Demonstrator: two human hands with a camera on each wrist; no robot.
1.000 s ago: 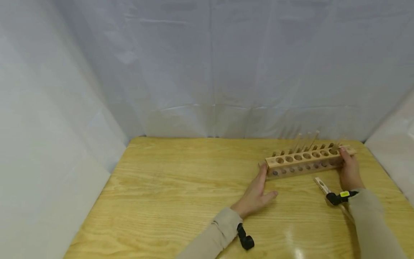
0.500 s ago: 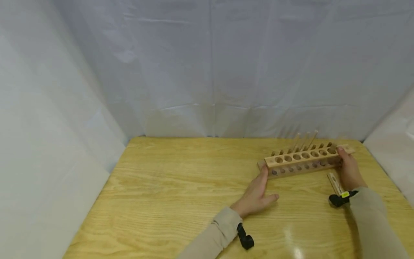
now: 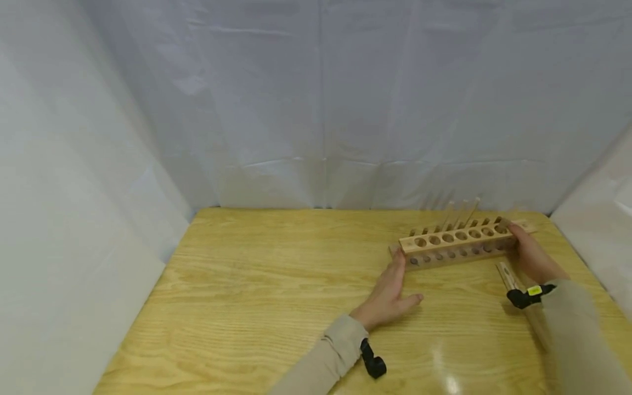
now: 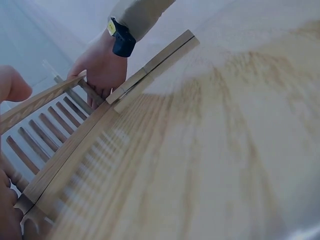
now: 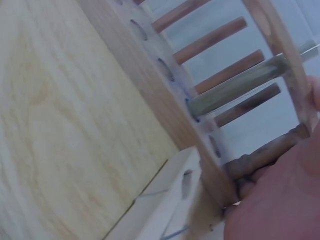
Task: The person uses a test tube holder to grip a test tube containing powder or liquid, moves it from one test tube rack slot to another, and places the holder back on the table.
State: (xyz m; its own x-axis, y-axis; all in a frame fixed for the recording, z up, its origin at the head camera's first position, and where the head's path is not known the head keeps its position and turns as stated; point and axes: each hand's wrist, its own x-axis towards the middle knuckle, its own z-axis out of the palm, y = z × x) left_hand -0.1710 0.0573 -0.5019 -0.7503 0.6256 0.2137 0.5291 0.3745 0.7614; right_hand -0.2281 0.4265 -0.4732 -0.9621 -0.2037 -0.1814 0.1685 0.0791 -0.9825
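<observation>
A wooden test tube rack (image 3: 454, 236) stands at the right of the table, with a row of holes along its upper rail and pegs behind. Several glass tubes (image 3: 475, 207) rise from it. At its left end, the fingers of my left hand (image 3: 387, 299) lie against the end piece, thumb spread away from the wood. My right hand (image 3: 535, 260) grips the right end around the post, one fingertip on the upper rail (image 5: 280, 35). Below this hand a flat wooden tube clamp (image 3: 507, 276) lies with its tip against the rack's base (image 5: 150, 95).
The wooden table (image 3: 237, 307) ends at a grey sheet wall (image 3: 306, 109) behind the rack. White sheets (image 3: 74, 208) hang at the left and right. Black wrist cameras (image 3: 372, 359) sit on both cuffs.
The clamp's tip has swung right, closer to the rack's base below my right hand. My right wrist has shifted slightly right. My left hand keeps its place at the rack's left end.
</observation>
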